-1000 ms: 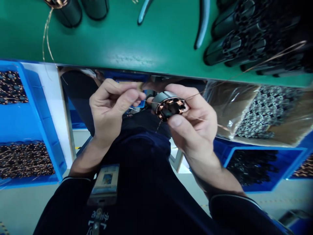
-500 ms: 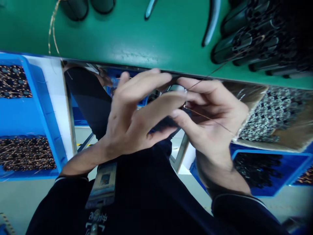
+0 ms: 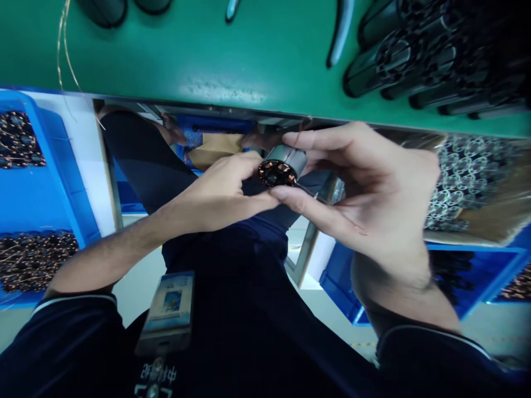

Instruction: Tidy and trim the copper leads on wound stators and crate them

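Both hands meet below the front edge of the green table (image 3: 257, 61), over my lap. A small grey motor stator (image 3: 282, 165) with copper windings sits between them. My right hand (image 3: 373, 188) grips it between thumb and fingers. My left hand (image 3: 224, 190) is closed, its fingertips pressed against the stator's wound end. A thin copper wire (image 3: 309, 190) trails from the stator across my right thumb.
Black cylindrical housings (image 3: 435, 61) are stacked on the table at right, with plier handles (image 3: 341, 30) beside them. Blue bins (image 3: 31, 193) of wound parts stand at left. A bag of metal rings (image 3: 468, 177) and another blue bin (image 3: 477, 276) lie at right.
My left hand, spread open over the stator half a second ago, has closed onto its end. The stator's wound face shows again, and both hands have shifted slightly right.
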{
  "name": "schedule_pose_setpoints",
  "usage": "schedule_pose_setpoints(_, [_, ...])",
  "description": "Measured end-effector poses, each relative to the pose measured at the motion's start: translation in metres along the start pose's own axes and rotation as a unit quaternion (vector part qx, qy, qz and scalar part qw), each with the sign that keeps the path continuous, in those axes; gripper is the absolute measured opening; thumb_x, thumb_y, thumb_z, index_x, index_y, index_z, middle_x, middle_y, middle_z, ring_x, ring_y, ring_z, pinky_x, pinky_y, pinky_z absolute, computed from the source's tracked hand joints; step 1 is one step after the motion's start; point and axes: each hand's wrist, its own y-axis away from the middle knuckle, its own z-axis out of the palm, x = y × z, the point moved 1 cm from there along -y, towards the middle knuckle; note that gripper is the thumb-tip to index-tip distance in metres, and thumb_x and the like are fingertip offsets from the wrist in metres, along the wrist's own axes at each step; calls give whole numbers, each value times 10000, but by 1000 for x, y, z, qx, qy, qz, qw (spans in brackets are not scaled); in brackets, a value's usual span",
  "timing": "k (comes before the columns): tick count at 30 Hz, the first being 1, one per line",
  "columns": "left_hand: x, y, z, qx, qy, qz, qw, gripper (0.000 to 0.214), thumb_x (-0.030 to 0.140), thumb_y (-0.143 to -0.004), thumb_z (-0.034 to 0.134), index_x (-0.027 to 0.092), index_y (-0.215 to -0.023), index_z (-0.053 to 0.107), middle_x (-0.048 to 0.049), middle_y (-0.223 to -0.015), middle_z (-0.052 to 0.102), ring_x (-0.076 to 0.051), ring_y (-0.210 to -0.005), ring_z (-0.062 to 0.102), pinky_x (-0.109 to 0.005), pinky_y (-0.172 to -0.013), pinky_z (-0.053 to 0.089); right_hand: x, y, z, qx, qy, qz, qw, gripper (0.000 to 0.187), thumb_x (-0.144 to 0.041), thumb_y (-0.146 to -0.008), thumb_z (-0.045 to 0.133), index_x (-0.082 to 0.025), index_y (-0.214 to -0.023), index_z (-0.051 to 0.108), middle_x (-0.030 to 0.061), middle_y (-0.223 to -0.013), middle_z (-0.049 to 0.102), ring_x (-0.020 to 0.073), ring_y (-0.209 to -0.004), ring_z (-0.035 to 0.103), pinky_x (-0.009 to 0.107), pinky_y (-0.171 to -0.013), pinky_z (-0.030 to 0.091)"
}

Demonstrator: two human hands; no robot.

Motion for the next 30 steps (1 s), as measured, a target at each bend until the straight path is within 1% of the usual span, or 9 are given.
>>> schedule_pose_setpoints(4, [5, 0, 1, -63, 63, -67, 994, 325, 465, -1057, 790, 196, -1196, 672, 40, -735, 553, -108, -617, 574, -225, -566, 487, 2, -5, 0, -6, -97, 30, 995, 574, -336, -922, 977, -471, -1461, 832, -14, -1207, 848, 284, -1023, 820, 453, -1064, 727])
schedule_pose_setpoints(8, [7, 12, -4, -159, 166, -141, 963, 342, 522, -1122, 694, 181, -1118, 660, 74, -682, 413, -69, -519, 374, -214, -483, 292, 8, -17, 0, -60, -243, 69, 966, 434, -273, -962, 948, -386, -1377, 887, -10, -1145, 885, 201, -901, 855, 319, -934, 759])
schedule_pose_setpoints(10, [6, 18, -5, -193, 226, -155, 942, 386, 560, -1183, 579, 189, -1089, 631, 95, -659, 323, -59, -481, 273, -213, -461, 204, 10, -22, 3, -88, -313, 76, 943, 400, -228, -984, 925, -319, -1372, 887, 15, -1106, 895, 193, -846, 862, 320, -882, 760])
schedule_pose_setpoints(12, [6, 23, -4, -192, 271, -158, 930, 409, 578, -1225, 483, 209, -1081, 586, 118, -648, 231, -53, -452, 177, -198, -446, 162, 13, -26, 9, -102, -375, 69, 919, 395, -195, -1018, 892, -246, -1408, 859, 38, -1086, 894, 202, -840, 867, 356, -855, 760])
schedule_pose_setpoints(15, [7, 27, -3, -177, 315, -174, 916, 369, 565, -1232, 506, 233, -1073, 533, 140, -647, 159, -42, -437, 74, -164, -428, 152, 18, -31, 18, -99, -417, 42, 902, 401, -193, -1044, 869, -197, -1443, 827, 55, -1103, 896, 212, -859, 868, 380, -849, 765])
schedule_pose_setpoints(19, [8, 29, -2, -159, 365, -214, 892, 338, 544, -1180, 652, 241, -1080, 539, 151, -639, 160, -35, -425, 28, -138, -389, 125, 25, -34, 26, -101, -427, 24, 898, 375, -192, -1045, 859, -226, -1419, 839, 38, -1111, 896, 179, -835, 855, 320, -850, 763])
schedule_pose_setpoints(23, [4, 30, 0, -141, 405, -246, 869, 377, 527, -1098, 805, 239, -1041, 568, 147, -640, 164, -31, -429, 19, -122, -366, 135, 26, -35, 28, -106, -418, 28, 902, 391, -233, -1028, 876, -292, -1414, 853, 21, -1155, 894, 173, -907, 857, 289, -866, 755])
schedule_pose_setpoints(26, [-1, 32, 3, -135, 429, -240, 860, 409, 556, -1082, 830, 230, -1013, 594, 144, -640, 156, -29, -425, 31, -125, -366, 122, 26, -34, 26, -99, -396, 40, 912, 416, -293, -980, 931, -332, -1391, 876, 16, -1187, 900, 192, -981, 873, 268, -886, 751])
schedule_pose_setpoints(30, [-8, 37, 9, -147, 438, -231, 856, 364, 520, -1082, 825, 220, -1001, 635, 143, -641, 164, -27, -416, 52, -149, -372, 109, 28, -33, 21, -115, -393, 29, 912, 447, -296, -954, 947, -332, -1394, 878, 9, -1189, 904, 174, -841, 853, 286, -841, 759])
